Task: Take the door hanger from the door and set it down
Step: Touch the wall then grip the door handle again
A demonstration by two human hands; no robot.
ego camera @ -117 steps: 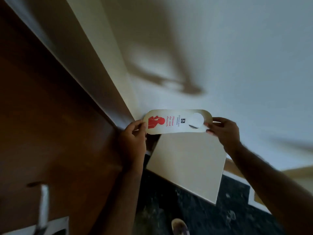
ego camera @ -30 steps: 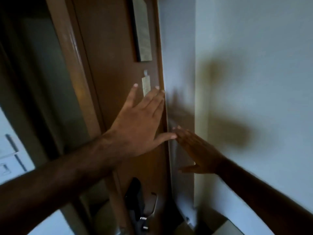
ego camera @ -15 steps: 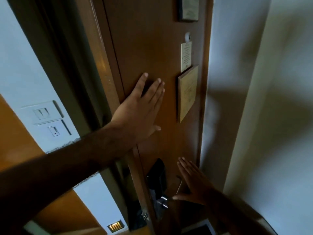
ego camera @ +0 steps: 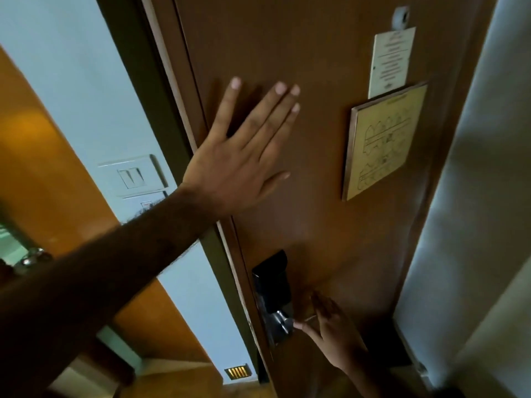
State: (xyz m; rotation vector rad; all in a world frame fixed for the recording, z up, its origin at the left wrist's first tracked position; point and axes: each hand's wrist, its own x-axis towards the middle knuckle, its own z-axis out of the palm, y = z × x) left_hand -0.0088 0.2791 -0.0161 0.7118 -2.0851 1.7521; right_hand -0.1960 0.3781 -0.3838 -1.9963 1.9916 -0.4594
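Observation:
The brown wooden door fills the middle of the view. My left hand lies flat on it with fingers spread, near its left edge, holding nothing. My right hand is low on the door, fingers extended, its thumb touching the metal lever of the dark lock unit. No door hanger is in view on the lever or in either hand.
A white notice card hangs from a small peephole fitting, above a framed yellow floor plan. Light switches sit on the pale wall left of the door frame. A white wall stands at the right.
The door hanger, held in both hands 3.9 s ago, is gone from view. Over the last second my left hand stayed flat on the door and my right hand dropped to the lock lever.

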